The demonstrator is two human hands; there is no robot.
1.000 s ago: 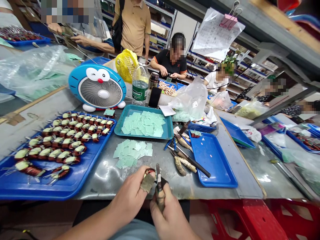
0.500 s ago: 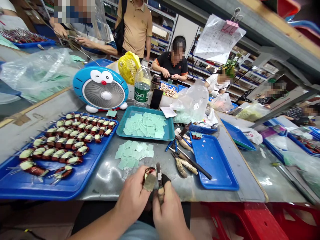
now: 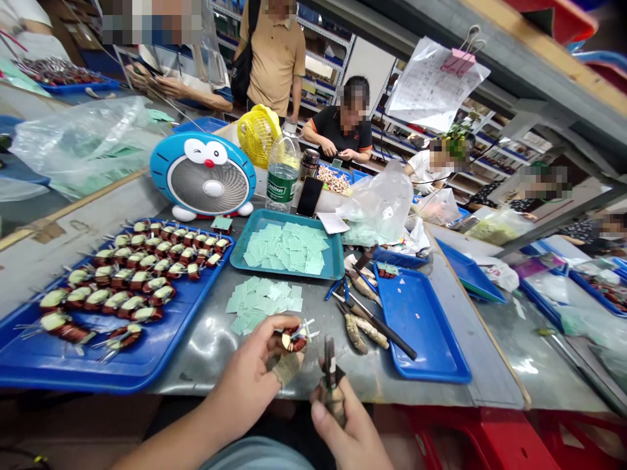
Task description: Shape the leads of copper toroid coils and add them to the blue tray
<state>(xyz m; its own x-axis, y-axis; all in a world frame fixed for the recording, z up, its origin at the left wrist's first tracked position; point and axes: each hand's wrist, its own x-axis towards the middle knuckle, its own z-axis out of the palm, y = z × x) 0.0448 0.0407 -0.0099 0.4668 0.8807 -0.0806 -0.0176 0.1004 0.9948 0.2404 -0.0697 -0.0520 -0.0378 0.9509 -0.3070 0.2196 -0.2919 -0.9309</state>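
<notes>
My left hand (image 3: 259, 369) is closed on a small copper-wound coil (image 3: 295, 339) with wire leads, held above the near edge of the metal table (image 3: 210, 346); a taped thumb shows. My right hand (image 3: 345, 424) grips small pliers (image 3: 329, 365) pointing upward, just right of the coil and apart from it. A loose pile of pale green paper squares (image 3: 264, 300) lies just beyond my hands.
A blue tray (image 3: 147, 352) at left holds rows of wound coils (image 3: 127, 274). A teal tray (image 3: 334, 261) holds more green squares. Spare pliers (image 3: 365, 323) lie beside an empty blue tray (image 3: 416, 320). A blue cartoon fan (image 3: 203, 176) and bottle (image 3: 281, 170) stand behind. Other people work beyond.
My left hand has lifted and turned the coil up and leftward, off the pliers. My right hand with the pliers has moved right and slightly down, so the two are now separated.
</notes>
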